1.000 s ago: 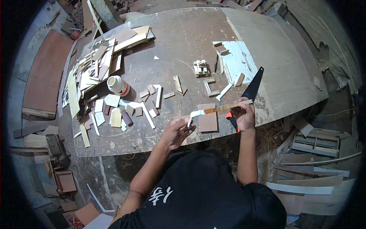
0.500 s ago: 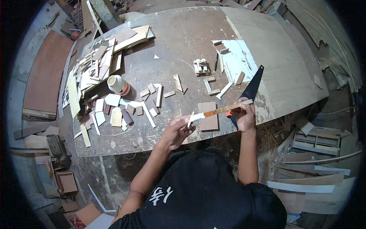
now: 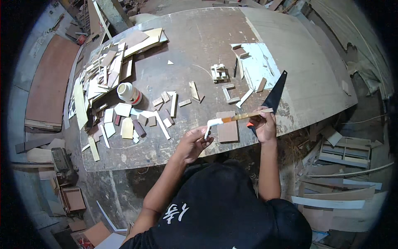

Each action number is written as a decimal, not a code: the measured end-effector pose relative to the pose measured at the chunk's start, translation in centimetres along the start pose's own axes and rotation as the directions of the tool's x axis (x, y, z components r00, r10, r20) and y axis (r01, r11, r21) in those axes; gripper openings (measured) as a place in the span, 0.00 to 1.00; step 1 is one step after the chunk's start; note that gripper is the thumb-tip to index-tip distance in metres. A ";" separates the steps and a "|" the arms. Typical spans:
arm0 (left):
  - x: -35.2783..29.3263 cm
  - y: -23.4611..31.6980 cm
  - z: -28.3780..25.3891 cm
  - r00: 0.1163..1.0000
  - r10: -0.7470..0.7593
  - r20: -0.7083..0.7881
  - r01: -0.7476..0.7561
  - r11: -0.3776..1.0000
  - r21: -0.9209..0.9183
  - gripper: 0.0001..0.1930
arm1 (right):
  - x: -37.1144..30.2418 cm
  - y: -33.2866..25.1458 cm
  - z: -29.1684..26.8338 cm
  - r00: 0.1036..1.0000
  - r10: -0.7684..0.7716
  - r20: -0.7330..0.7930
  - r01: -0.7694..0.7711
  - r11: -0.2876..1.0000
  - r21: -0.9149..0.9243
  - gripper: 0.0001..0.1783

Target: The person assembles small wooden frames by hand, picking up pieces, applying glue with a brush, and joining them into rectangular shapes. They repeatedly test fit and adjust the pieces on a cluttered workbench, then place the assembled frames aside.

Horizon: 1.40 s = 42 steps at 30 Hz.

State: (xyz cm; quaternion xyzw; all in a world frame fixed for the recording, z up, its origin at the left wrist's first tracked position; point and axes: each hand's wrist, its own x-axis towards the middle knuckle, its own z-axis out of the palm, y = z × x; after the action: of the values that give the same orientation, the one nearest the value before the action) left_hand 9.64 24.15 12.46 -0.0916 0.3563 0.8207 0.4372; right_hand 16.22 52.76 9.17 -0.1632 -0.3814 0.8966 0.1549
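Note:
Between the fingers of my left hand (image 3: 192, 145) is a small pale wood strip (image 3: 206, 133), held upright. My right hand (image 3: 265, 125) grips a thin wooden stick (image 3: 240, 116), amber along its middle, with a thick white coating like glue on its left end. That white end meets the top of the strip. Just under the stick, a flat brown wood block (image 3: 227, 133) lies near the table's front edge. Beside my right hand rests a handsaw (image 3: 275, 93) with a black blade; its orange-marked handle is partly hidden by the hand.
An open white jar (image 3: 129, 93) stands at left among scattered wood offcuts (image 3: 126, 128). Behind it is a heap of boards (image 3: 103, 70). A small wooden assembly (image 3: 219, 73), a U-shaped wood piece (image 3: 229, 93) and a white panel (image 3: 261, 66) lie farther back on the worn table (image 3: 174, 41).
The white end of the stick has risen slightly to the strip's top, and the stick lies more level. My left hand has barely moved.

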 end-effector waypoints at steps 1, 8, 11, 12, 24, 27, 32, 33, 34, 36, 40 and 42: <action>0.0 0.1 0.1 1.000 -0.002 0.002 0.002 1.000 0.011 0.15 | 0.2 0.1 -0.4 0.999 -0.007 -0.031 0.007 1.000 0.011 0.10; 0.4 0.0 -0.4 1.000 -0.002 0.001 0.002 1.000 -0.025 0.16 | -0.3 -0.1 0.3 1.000 0.008 0.028 -0.008 1.000 0.007 0.10; 0.5 0.0 -0.5 0.999 -0.016 0.043 0.016 1.000 -0.008 0.16 | 0.3 0.3 -0.9 0.995 -0.034 -0.096 0.039 0.998 0.049 0.11; 0.5 0.0 -0.5 0.999 -0.017 0.036 0.017 1.000 -0.015 0.16 | 0.2 0.2 -0.5 0.996 -0.022 -0.083 0.026 0.998 0.049 0.11; 0.6 -0.2 -1.0 0.998 -0.021 0.062 0.021 1.000 -0.001 0.15 | -0.4 0.0 -1.2 1.000 0.014 0.007 -0.014 0.999 0.045 0.11; 0.1 0.1 0.2 1.000 -0.011 -0.001 0.011 1.000 0.017 0.13 | -0.7 -0.1 -0.5 0.995 0.050 0.089 -0.051 0.999 0.006 0.11; 0.6 -0.4 -1.1 0.996 -0.016 0.085 0.018 1.000 -0.019 0.13 | 0.0 0.4 -1.0 0.991 -0.014 -0.134 0.018 0.999 0.034 0.13; 0.5 -0.5 -0.8 0.998 -0.016 0.067 0.018 0.999 -0.028 0.13 | -0.3 0.3 -0.7 0.993 0.000 -0.121 0.005 0.999 0.039 0.13; 0.4 -0.4 -0.5 0.999 -0.016 0.048 0.018 0.999 -0.038 0.13 | -0.5 0.3 -0.5 0.994 0.014 -0.109 -0.009 0.999 0.043 0.13; 0.2 -0.2 0.0 1.000 -0.012 0.026 0.013 1.000 -0.009 0.12 | -0.6 0.1 -0.3 0.999 0.034 -0.037 -0.033 0.999 0.039 0.11; 0.2 0.0 -0.1 0.998 -0.009 0.059 0.009 1.000 -0.004 0.15 | 0.2 0.3 -1.0 0.992 -0.005 -0.126 0.012 0.998 0.057 0.11; 0.3 0.0 -0.2 0.997 -0.008 0.083 0.007 1.000 0.009 0.17 | 0.1 0.3 -1.2 0.993 -0.023 -0.115 0.032 0.997 0.074 0.12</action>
State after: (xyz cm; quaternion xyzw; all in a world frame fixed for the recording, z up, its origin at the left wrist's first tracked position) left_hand 9.43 24.20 12.22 -0.0571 0.3410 0.8207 0.4550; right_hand 16.56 53.43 8.15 -0.2028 -0.3399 0.8974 0.1949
